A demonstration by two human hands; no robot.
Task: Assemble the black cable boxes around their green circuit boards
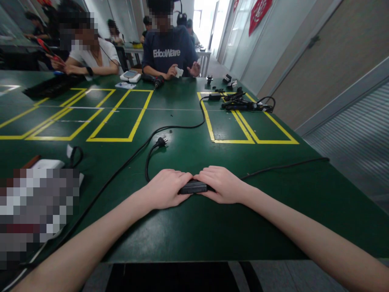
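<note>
A black power adapter (194, 187) is gripped at its two ends, low over the green table or resting on it; I cannot tell which. My left hand (165, 188) closes on its left end, fingers over the top and thumb along the near side. My right hand (223, 184) holds the right end in the same way. Beyond my left hand, a short black cord curves up to a mains plug (161, 142) lying on the table. A thin black cable (285, 165) runs from behind my right hand toward the table's right edge.
A long black cable (121, 167) crosses the green table (188, 235) to another adapter (214, 97) near bundled cables (243, 104). Yellow tape marks rectangles. A drill (156, 81) lies by a co-worker (170, 52); another person (94, 56) sits left. Blurred items (39, 202) stand at left.
</note>
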